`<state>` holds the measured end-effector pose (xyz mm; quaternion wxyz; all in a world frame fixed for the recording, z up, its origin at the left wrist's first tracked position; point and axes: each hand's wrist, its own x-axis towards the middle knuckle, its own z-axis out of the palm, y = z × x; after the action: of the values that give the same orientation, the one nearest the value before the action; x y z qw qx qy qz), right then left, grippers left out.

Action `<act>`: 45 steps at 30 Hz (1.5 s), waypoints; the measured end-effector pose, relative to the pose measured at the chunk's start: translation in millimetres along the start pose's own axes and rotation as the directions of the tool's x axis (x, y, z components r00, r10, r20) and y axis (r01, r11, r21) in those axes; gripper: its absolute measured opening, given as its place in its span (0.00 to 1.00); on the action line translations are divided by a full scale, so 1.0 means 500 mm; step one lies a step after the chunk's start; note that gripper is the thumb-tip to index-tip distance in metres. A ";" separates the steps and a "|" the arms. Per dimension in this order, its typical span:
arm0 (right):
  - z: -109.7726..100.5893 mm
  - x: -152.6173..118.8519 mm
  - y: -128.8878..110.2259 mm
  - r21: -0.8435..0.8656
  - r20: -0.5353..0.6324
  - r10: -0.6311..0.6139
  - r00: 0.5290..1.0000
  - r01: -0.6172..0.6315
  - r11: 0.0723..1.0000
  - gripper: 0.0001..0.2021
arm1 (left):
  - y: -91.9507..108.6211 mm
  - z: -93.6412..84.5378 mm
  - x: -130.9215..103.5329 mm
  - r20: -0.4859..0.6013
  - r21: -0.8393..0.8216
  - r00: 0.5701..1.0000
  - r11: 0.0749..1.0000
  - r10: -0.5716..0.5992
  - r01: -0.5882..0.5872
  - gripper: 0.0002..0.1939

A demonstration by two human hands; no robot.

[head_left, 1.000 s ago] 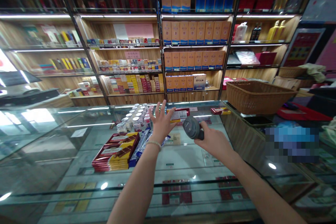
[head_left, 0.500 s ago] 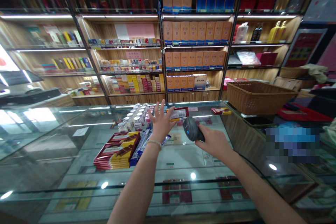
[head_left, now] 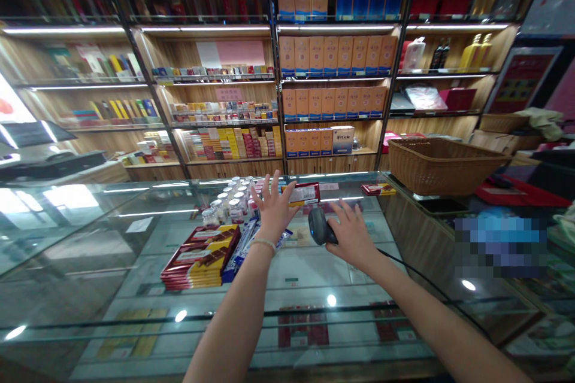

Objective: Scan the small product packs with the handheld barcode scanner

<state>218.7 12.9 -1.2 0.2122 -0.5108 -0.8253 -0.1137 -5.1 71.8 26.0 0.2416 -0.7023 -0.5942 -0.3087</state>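
My left hand (head_left: 275,213) has its fingers fanned out, with a red-and-yellow chocolate bar (head_left: 306,193) caught between thumb and index finger, barcode side towards me. My right hand (head_left: 353,233) has its fingers spread above the handle of a dark barcode scanner (head_left: 318,226). Its thumb is close to the handle; whether it touches is unclear. A cable trails from the scanner under my right forearm. Left of my hands lies a stack of chocolate bars (head_left: 200,257), beside blue-and-white packets (head_left: 245,245). White-capped bottles (head_left: 236,210) stand behind them, partly hidden by my left hand.
Everything rests on a glass display counter (head_left: 314,269) with goods beneath. A wicker basket (head_left: 444,164) stands at the right, and a few more bars (head_left: 378,190) lie at the far edge. Wooden shelves with boxes (head_left: 335,105) fill the back. A screen (head_left: 33,133) is at left.
My right hand has moved slightly left and lowered the scanner; its fingers have opened from around the handle. My left hand and the chocolate bar have shifted slightly left.
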 end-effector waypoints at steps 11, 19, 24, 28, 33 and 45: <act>0.033 0.000 0.006 -0.002 0.020 -0.006 1.000 0.006 1.000 0.16 | 0.001 0.003 -0.001 0.004 0.009 1.000 1.000 -0.007 0.007 0.35; 0.025 -0.003 0.006 0.050 0.135 -0.015 0.991 0.008 0.999 0.19 | 0.004 0.002 -0.003 0.000 0.001 1.000 1.000 -0.011 0.011 0.36; 0.017 -0.003 0.008 0.070 0.201 -0.016 0.980 0.002 0.998 0.23 | 0.004 0.002 -0.004 -0.017 -0.003 1.000 1.000 -0.006 0.006 0.36; 0.022 -0.003 0.012 0.069 0.230 -0.033 0.973 0.018 0.997 0.30 | 0.003 0.004 -0.004 -0.027 -0.006 1.000 1.000 -0.004 0.004 0.36; 0.014 -0.003 0.025 0.070 0.264 -0.028 0.964 0.010 0.998 0.41 | 0.001 0.007 -0.004 -0.036 -0.003 0.999 1.000 0.001 -0.001 0.36; -0.011 0.129 0.080 0.047 -0.026 0.223 0.974 -0.222 0.974 0.33 | 0.006 0.000 -0.004 0.000 0.014 1.000 1.000 -0.013 0.013 0.37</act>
<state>230.7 80.0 32.7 0.2473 -0.5935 -0.7618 -0.0791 -2.4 69.9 24.4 0.2444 -0.6966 -0.6010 -0.3063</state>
